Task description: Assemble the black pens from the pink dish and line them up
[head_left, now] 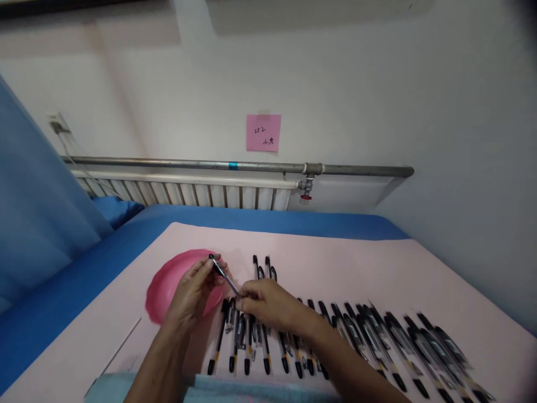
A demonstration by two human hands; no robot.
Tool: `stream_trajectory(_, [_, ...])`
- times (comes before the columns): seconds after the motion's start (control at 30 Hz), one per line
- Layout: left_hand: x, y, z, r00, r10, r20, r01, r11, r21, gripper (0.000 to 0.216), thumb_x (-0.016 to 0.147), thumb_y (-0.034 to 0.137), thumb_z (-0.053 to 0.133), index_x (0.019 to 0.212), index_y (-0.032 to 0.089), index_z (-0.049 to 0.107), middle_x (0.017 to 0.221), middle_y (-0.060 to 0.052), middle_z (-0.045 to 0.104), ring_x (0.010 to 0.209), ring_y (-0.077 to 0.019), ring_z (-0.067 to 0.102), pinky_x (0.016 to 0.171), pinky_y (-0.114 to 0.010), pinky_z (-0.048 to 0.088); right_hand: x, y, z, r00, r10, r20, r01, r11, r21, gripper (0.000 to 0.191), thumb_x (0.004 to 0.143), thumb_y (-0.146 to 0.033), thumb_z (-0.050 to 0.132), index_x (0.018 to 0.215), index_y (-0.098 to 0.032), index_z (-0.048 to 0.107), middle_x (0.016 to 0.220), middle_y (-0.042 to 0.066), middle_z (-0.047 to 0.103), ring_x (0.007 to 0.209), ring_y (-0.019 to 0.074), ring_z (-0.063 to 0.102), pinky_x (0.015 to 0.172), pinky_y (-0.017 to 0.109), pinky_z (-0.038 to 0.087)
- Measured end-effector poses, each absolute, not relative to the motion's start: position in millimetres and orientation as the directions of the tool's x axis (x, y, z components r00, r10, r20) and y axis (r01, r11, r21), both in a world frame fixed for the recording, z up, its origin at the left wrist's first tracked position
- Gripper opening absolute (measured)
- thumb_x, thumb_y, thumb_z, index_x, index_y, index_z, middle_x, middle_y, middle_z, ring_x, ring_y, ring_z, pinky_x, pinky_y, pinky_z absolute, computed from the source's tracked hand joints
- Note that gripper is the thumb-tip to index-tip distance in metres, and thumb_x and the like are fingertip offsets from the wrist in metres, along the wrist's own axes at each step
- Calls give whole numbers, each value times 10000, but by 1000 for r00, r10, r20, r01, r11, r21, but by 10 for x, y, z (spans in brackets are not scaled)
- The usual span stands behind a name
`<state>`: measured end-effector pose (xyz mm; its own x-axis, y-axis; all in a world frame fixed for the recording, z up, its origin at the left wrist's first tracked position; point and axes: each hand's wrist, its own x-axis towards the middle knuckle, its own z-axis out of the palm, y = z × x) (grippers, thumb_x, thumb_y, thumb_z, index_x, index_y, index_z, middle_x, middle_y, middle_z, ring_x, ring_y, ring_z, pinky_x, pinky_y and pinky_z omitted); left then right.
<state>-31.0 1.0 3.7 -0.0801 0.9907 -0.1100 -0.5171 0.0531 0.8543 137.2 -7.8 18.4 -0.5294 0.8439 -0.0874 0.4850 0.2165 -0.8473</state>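
Note:
My left hand (193,292) and my right hand (264,302) together grip one black pen (222,273) above the pink sheet. The left fingers pinch its upper end near the black tip, and the right fingers are pinched on its lower end. The pen slants from upper left down to the right. Just behind the left hand lies a pink bowl (168,282). Below and to the right of my hands, several black pens (356,330) lie side by side in a row on the sheet.
The pink sheet (419,274) covers a blue surface (84,274). A white radiator (188,193) and a metal pipe (235,165) run along the wall, with a pink sticky note (263,132) above. A blue curtain (33,212) hangs at the left.

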Motion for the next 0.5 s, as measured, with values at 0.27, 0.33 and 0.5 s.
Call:
stream_trajectory(0.27, [-586, 120, 47, -412, 891, -190, -599, -107, 794, 62, 664, 151, 638, 712, 147, 598, 659, 4, 637, 643, -111, 600, 615, -220, 497, 1422, -93, 257, -546, 819, -175, 557, 200, -806, 104, 717, -223, 536, 648, -153, 571, 590, -15, 572, 552, 87, 487, 489, 185, 313])
stream_trajectory(0.33, [-694, 149, 70, -454, 854, -253, -652, -125, 748, 67, 656, 82, 584, 668, 145, 564, 644, 2, 624, 646, -109, 598, 643, -230, 503, 1430, -77, 257, -536, 820, -202, 565, 171, -807, 98, 708, -224, 547, 646, -151, 568, 581, -16, 571, 544, 88, 490, 480, 183, 312])
stream_trajectory(0.5, [-675, 132, 102, -309, 932, -189, -686, -81, 723, 130, 601, 57, 617, 676, 140, 550, 528, 39, 483, 488, -79, 470, 518, -220, 475, 1423, -60, 270, -529, 829, -183, 475, 111, -873, 110, 729, -202, 517, 639, -147, 547, 573, -16, 561, 516, 73, 454, 473, 177, 316])
